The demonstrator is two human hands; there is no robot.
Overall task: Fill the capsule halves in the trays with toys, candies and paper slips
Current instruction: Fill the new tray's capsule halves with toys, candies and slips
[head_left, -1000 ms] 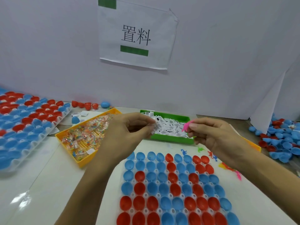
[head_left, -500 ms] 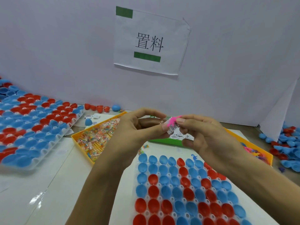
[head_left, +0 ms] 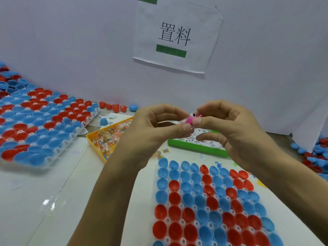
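The white desk (head_left: 53, 201) carries a filled tray of capsule halves (head_left: 40, 125) at the left of the frame, and at the lower centre the tray in hand (head_left: 209, 205), its red and blue cups seemingly empty. Behind it sit the yellow candy bin (head_left: 108, 137) and green slip bin (head_left: 197, 148). At mid-frame the left hand (head_left: 156, 128) and right hand (head_left: 234, 128) meet, each grip pinching a small bundle (head_left: 190, 119) of pink toy and slip; best keep it tightly gathered, then drop it squarely into one cup.

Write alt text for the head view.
Left hand and right hand together pinch a pink toy and paper slip above a tray of empty red and blue capsule halves.
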